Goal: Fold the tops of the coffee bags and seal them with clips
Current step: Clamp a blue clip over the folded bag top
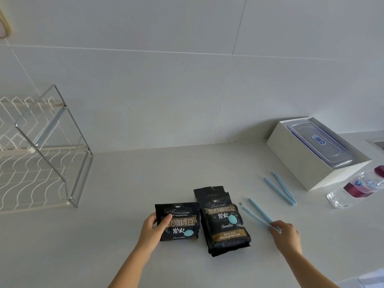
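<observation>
Two black coffee bags lie side by side on the white counter. The left bag (180, 222) looks shorter, its top folded down, and my left hand (152, 229) grips its left edge with the thumb on the front. The right bag (223, 222) lies flat with its torn top unfolded and pointing away from me. My right hand (286, 235) pinches the hinged end of a long light-blue sealing clip (257, 215), which is spread open in a V just right of the right bag. A second blue clip (280, 189), also spread open, lies farther back on the right.
A white wire dish rack (39, 150) stands at the left. A white box (301, 161) holding a clear lidded container sits at the back right against the tiled wall. A plastic bottle with a red label (355, 189) lies in front of the box.
</observation>
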`<state>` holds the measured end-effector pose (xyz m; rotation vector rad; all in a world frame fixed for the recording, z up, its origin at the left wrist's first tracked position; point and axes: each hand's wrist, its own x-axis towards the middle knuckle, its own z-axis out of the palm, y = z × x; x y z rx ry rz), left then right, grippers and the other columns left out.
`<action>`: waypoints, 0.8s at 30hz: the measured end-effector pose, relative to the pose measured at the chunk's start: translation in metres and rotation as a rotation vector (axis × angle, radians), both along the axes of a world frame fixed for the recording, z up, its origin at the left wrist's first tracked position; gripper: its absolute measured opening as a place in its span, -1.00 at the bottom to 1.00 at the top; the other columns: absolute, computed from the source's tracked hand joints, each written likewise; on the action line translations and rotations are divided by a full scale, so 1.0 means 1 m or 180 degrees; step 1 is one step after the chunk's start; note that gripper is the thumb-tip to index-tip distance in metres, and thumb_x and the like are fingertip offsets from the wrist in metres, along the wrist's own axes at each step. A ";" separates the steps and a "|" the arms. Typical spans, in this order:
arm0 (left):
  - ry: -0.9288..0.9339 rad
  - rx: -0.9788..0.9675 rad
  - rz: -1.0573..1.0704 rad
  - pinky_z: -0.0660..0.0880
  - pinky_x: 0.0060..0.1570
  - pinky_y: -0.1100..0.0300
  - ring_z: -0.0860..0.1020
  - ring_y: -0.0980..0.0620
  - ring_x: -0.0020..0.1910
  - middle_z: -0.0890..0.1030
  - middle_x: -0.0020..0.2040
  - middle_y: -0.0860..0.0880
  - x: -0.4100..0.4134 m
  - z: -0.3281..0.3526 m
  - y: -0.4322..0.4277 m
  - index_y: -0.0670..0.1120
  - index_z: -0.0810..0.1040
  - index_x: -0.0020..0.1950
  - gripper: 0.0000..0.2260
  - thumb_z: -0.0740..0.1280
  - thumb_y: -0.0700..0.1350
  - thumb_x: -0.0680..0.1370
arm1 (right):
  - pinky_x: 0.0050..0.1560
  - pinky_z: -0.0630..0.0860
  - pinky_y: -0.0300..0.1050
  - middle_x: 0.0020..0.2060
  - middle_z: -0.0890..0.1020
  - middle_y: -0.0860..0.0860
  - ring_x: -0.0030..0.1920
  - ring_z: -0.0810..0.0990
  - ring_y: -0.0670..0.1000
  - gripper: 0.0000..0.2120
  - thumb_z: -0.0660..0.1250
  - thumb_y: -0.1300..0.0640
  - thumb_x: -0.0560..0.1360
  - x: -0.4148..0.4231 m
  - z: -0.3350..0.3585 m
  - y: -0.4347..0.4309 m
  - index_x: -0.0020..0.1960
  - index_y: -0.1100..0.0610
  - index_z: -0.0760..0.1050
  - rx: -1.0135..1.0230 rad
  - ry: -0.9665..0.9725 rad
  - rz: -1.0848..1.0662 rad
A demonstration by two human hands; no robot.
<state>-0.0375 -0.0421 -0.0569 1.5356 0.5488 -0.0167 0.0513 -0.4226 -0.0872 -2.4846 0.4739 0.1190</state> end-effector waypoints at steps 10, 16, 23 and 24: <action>-0.0010 -0.0043 0.0020 0.49 -0.19 0.32 0.61 0.08 -0.02 0.66 0.02 -0.05 -0.001 -0.003 0.001 -0.10 0.56 0.10 -0.77 0.37 -0.03 0.49 | -0.15 0.47 -0.06 -0.14 0.63 0.11 -0.14 0.54 0.05 -0.94 0.35 0.22 0.50 0.020 0.051 0.059 -0.07 0.11 0.59 0.1756 -0.0077 0.0087; -0.0064 -0.0045 -0.0043 0.50 -0.24 0.39 0.62 0.09 -0.01 0.67 0.00 -0.02 -0.002 -0.003 0.002 -0.05 0.57 0.06 -0.81 0.37 -0.03 0.49 | -0.17 0.55 -0.26 -0.24 0.67 -0.01 -0.22 0.62 -0.05 -0.80 0.40 0.30 0.44 0.014 0.094 0.120 -0.17 0.00 0.61 0.1386 -0.0154 0.1657; -0.0108 0.0057 -0.0058 0.51 -0.30 0.44 0.60 0.12 -0.04 0.65 0.03 -0.07 -0.003 -0.003 0.001 -0.15 0.54 0.14 -0.75 0.36 -0.08 0.50 | -0.11 0.58 -0.13 -0.14 0.61 -0.21 -0.11 0.56 -0.17 -0.87 0.42 0.08 0.42 0.000 0.100 0.159 -0.14 -0.16 0.59 0.0439 -0.0327 0.2502; -0.0114 0.0064 -0.0056 0.51 -0.31 0.45 0.60 0.13 -0.03 0.64 0.03 -0.06 -0.003 -0.002 0.001 -0.14 0.54 0.14 -0.74 0.36 -0.07 0.50 | -0.11 0.58 -0.11 -0.13 0.61 -0.21 -0.11 0.56 -0.17 -0.90 0.42 0.06 0.42 -0.001 0.100 0.162 -0.14 -0.15 0.60 0.0414 -0.0353 0.2526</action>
